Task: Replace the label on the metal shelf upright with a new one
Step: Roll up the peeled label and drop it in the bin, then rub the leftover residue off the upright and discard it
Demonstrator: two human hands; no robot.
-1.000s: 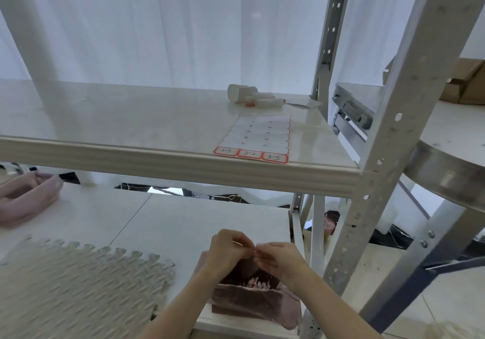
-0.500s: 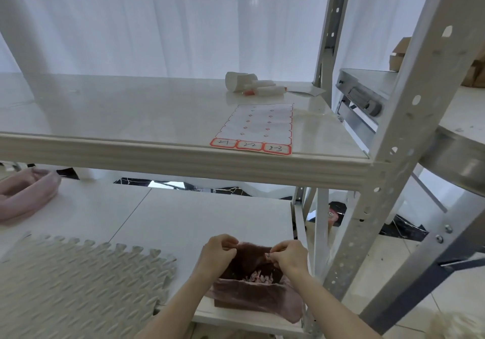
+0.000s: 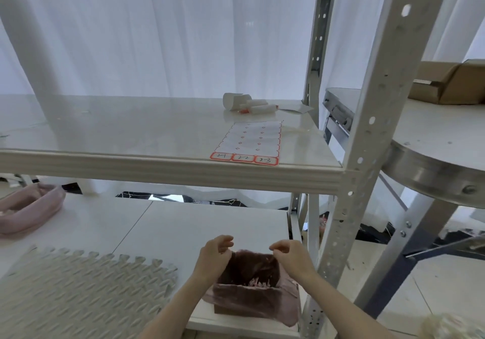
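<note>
Hovering over the small box lined with a pinkish-brown plastic bag (image 3: 249, 296), the left hand (image 3: 214, 256) and right hand (image 3: 292, 257) are loosely curled, holding nothing visible; the step looks like discarding the old label. Pale scraps lie inside the bag. Next comes reaching up to the white sheet of red-bordered labels (image 3: 249, 145) on the upper shelf, then pressing one onto the perforated grey metal upright (image 3: 367, 139), which shows no label.
</note>
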